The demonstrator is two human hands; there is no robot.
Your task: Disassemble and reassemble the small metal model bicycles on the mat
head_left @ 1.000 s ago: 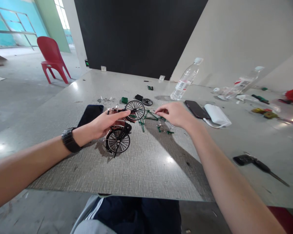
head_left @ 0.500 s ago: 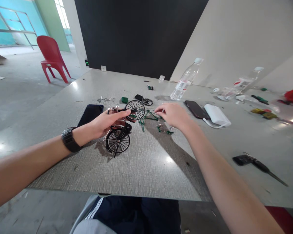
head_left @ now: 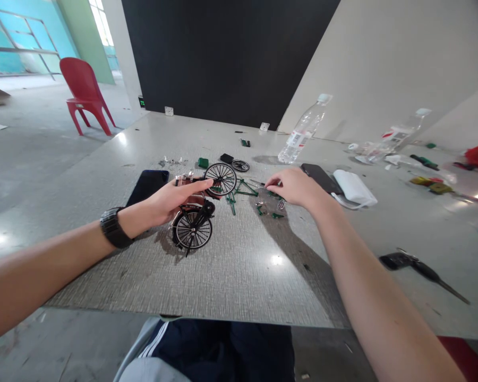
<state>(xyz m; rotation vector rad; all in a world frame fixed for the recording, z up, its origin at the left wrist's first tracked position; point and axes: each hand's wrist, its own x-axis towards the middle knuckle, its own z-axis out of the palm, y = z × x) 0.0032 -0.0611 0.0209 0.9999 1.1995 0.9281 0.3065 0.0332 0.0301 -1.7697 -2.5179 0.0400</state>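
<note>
My left hand (head_left: 175, 199) is closed around a black model bicycle (head_left: 193, 231). Its spoked rear wheel stands low, near the tabletop, while the front wheel (head_left: 220, 179) points up and away past my thumb. My right hand (head_left: 290, 185) is low over the table to the right, fingers bent and tips brought together. A thin dark rod (head_left: 257, 182) shows just left of those fingertips; whether they grip it is unclear. Around that hand lie a green model frame (head_left: 242, 188) and small green parts (head_left: 276, 216), with a loose spoked wheel (head_left: 240, 166) farther back.
A dark phone (head_left: 149, 185) lies behind my left wrist. On the right are another phone (head_left: 318, 178), a white power bank (head_left: 352, 188), a clear bottle (head_left: 305, 130) and a black-handled tool (head_left: 422, 268). Green and black blocks (head_left: 203, 163) and silver bits (head_left: 172, 160) lie farther back.
My right hand has shifted a little to the right, and its fingertips have drawn closer together. My left hand and the model bicycle have stayed in place.
</note>
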